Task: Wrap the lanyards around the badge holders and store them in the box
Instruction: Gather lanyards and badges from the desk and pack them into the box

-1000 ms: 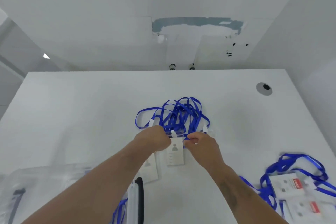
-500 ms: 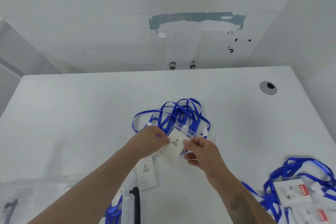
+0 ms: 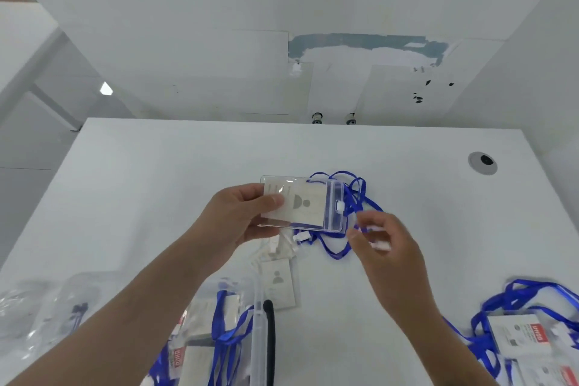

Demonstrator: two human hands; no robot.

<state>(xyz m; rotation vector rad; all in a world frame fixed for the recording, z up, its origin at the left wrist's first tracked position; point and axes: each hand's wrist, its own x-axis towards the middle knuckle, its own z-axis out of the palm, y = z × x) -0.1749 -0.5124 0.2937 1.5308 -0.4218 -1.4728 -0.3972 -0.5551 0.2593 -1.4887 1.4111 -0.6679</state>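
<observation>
Badge holder [image 3: 302,202], clear plastic with a pale card inside, is held off the white table [image 3: 156,182], long side level, clip end [image 3: 339,205] pointing right. Left hand [image 3: 242,216] pinches its left end, thumb on the face, fingers behind. Its blue lanyard [image 3: 357,197] trails from the clip into a loose tangle on the table just behind and below.

Right hand [image 3: 385,244] sits just right of the clip, thumb and forefinger drawn together on the strap; motion blur, so I cannot tell how firm the pinch is.

Second holder [image 3: 279,283] lies flat nearer the body. Clear box [image 3: 260,338] at the near edge already holds wrapped badges. More unwrapped ones [image 3: 520,335] lie far right.

Judgement: wrapping is about to start. Best to free the strap from the tangle first, keep it flat and lightly taut, wind across the short width from the clip end, with the left thumb pinning each turn.
</observation>
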